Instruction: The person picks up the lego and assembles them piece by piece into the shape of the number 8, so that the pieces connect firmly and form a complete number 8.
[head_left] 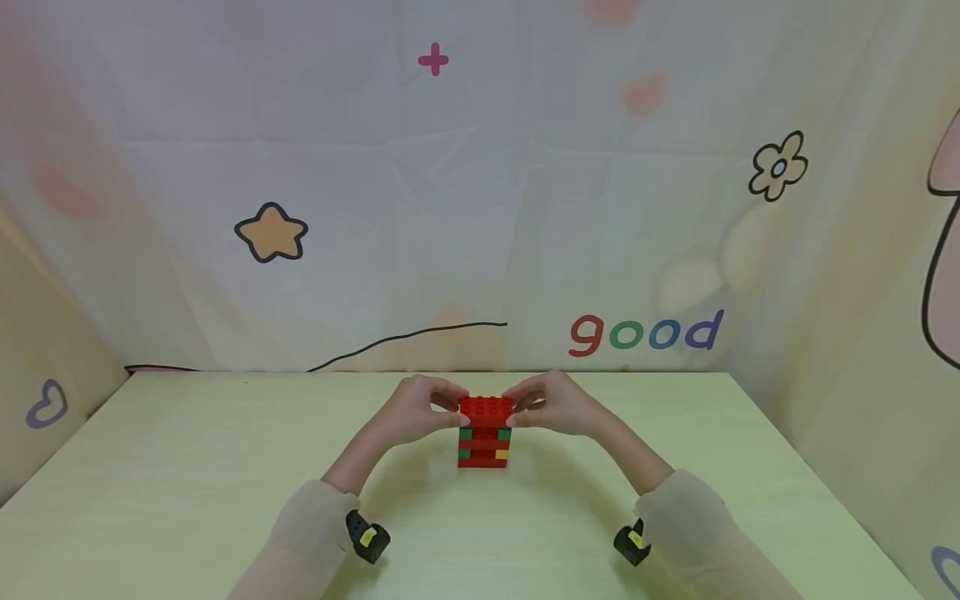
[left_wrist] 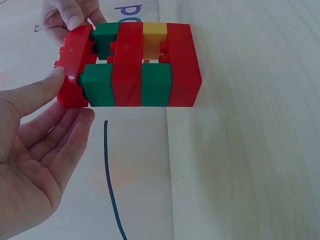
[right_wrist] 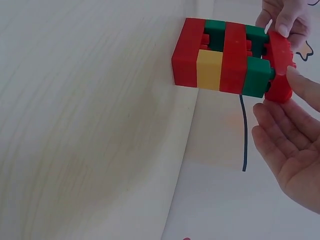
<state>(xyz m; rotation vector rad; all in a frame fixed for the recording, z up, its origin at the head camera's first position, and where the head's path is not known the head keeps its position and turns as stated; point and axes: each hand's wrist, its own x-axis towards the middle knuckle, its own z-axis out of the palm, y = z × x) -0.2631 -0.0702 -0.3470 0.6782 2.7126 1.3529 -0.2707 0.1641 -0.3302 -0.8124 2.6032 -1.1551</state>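
Note:
A small tower of toy building bricks [head_left: 483, 461] stands upright on the table, with red layers separated by small bricks. A red brick [head_left: 486, 411] with studs on top lies across its upper end, slightly tilted. My left hand [head_left: 414, 411] pinches that brick's left end between thumb and fingers, and my right hand [head_left: 561, 406] pinches its right end. Below it are two green bricks [left_wrist: 98, 85]; their studs show in a narrow gap under the red brick. Lower down, a yellow brick [right_wrist: 209, 69] and another green brick [left_wrist: 156, 85] separate two red layers.
The pale wooden table [head_left: 187, 500] spreads out around the tower. Behind it hangs a printed cloth backdrop [head_left: 360, 250] with a star, a flower and the word "good". Dark wrist cameras [head_left: 367, 537] are strapped at both cuffs.

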